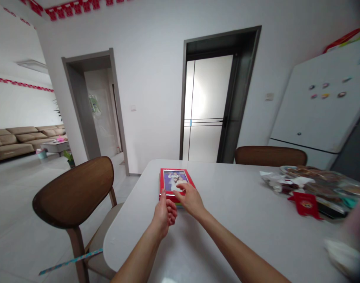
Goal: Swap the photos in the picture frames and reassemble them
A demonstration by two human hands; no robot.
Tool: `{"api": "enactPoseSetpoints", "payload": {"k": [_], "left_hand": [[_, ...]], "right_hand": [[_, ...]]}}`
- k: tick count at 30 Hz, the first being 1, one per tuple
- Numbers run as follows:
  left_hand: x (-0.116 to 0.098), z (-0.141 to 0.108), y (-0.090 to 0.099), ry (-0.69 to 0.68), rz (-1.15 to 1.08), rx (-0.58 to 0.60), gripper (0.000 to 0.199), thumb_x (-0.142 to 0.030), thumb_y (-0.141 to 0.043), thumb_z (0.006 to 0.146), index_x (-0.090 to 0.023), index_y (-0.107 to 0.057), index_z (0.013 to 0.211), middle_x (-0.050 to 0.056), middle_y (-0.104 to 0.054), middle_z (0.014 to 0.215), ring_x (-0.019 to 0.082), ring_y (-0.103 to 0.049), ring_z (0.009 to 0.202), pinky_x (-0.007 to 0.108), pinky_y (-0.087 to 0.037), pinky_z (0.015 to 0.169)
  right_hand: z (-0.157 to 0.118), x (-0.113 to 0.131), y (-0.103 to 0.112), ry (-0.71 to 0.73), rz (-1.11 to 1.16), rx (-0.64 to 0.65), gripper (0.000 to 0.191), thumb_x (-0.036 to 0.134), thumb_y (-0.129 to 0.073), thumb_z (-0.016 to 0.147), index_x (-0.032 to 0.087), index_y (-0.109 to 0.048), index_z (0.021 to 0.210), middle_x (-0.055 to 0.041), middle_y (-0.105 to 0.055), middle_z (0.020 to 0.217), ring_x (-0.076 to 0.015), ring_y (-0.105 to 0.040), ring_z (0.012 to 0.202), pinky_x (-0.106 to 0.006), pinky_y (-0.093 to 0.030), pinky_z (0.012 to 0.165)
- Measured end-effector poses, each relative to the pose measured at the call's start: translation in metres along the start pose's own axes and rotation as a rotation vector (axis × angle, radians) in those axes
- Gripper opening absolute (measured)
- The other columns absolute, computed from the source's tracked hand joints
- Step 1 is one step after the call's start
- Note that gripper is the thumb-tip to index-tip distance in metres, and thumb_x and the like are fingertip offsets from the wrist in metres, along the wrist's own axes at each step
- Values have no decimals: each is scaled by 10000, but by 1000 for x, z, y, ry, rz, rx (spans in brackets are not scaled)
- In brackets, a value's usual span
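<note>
A red picture frame point(180, 193) with a photo of people on a purple background lies face up near the far left part of the white table. A strip of green shows under its front edge; what it belongs to is hard to make out. At the frame's front left corner is my left hand point(163, 214), thumb pointing up and apart from the loosely bent fingers, with nothing visible in them. My right hand point(191, 198) hovers over or touches the front right of the frame, fingers bent, thumb and forefinger apart. Contact is hard to judge.
On the right of the white table point(227, 220) are plastic-wrapped items point(321, 177) and a red packet point(307, 205). Brown chairs stand at the left point(76, 192) and far side point(271, 156). A patterned strip point(70, 261) juts from the left chair. Behind stands a white fridge point(318, 114).
</note>
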State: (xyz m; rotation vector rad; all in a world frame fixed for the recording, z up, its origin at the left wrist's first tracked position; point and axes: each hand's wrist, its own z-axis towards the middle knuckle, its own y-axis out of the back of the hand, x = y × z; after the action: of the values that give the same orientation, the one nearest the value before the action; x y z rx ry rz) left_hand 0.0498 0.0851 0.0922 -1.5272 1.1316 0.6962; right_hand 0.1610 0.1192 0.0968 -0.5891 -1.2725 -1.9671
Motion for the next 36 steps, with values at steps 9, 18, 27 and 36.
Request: {"api": "enactPoseSetpoints", "payload": {"k": [9, 18, 27, 36], "left_hand": [[43, 11, 14, -220, -77, -81, 268, -369, -570, 685, -142, -557, 828, 59, -659, 769, 155, -622, 686, 237, -465, 579], [69, -79, -14, -885, 533, 6, 351, -203, -512, 714, -149, -530, 1061, 104, -627, 1012, 220, -581, 919, 329, -465, 796], [123, -94, -9, -1623, 1365, -34, 192, -203, -404, 813, -231, -582, 881, -1, -699, 853, 136, -649, 783, 158, -516, 573], [111, -90, 16, -1197, 1430, 364, 339, -335, -540, 701, -187, -540, 1005, 67, -642, 1016, 189, -589, 938, 252, -513, 737]], "right_hand": [[-37, -18, 7, 187, -238, 193, 265, 114, -553, 585, 197, -601, 833, -62, -566, 923, -223, -453, 939, -370, -297, 842], [-102, 10, 68, -384, 835, 36, 519, 485, -397, 755, 258, -340, 1218, -67, -478, 1201, -210, -466, 1059, -374, -410, 817], [-134, -18, 65, -539, 1003, 277, 445, 215, -511, 647, 145, -488, 1086, -79, -648, 943, -210, -606, 823, -349, -459, 745], [-135, -59, 49, -238, -86, 193, 452, 161, -437, 632, 152, -492, 1081, -65, -608, 891, -178, -562, 808, -284, -423, 754]]}}
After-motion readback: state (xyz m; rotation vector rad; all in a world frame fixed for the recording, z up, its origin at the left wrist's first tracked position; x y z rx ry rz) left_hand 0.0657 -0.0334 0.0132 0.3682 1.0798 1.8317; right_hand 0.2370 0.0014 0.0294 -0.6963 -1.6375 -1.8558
